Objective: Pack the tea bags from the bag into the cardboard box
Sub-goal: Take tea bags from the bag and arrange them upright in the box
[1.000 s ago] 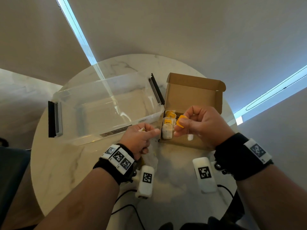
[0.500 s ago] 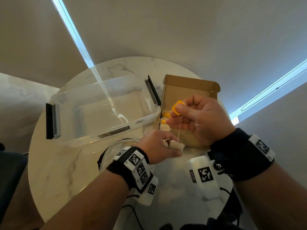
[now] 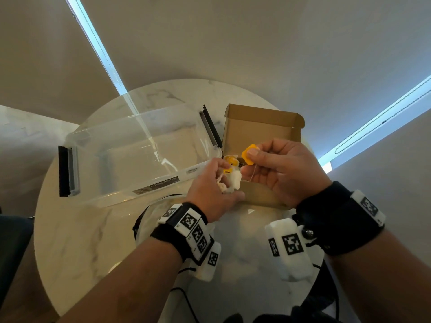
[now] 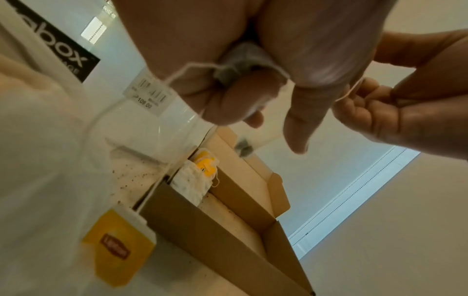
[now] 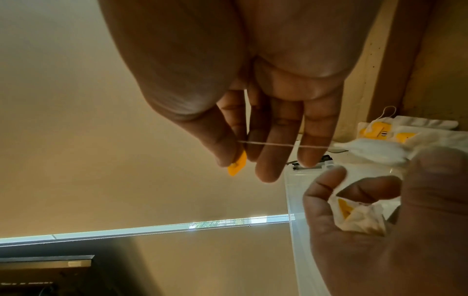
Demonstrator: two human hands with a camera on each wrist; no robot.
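Yellow paper tag pinched in the right hand, its string taut to the tea bag gripped by the left hand just before the cardboard box, likely being untangled; next, lower it beside the packed bags.

— What can you actually read here?

— A yellow paper tea tag lying by the brown cardboard box shows a red "Lipton" logo. Another small yellow tag by the box's left edge says "RELAX".

— And the clear plastic storage bin?

— A black label on its near wall reads "Megabox"; the left wrist view shows only "box". Beside it a white barcode sticker reads "109 00". The wristbands carry black-and-white square marker codes, no letters.
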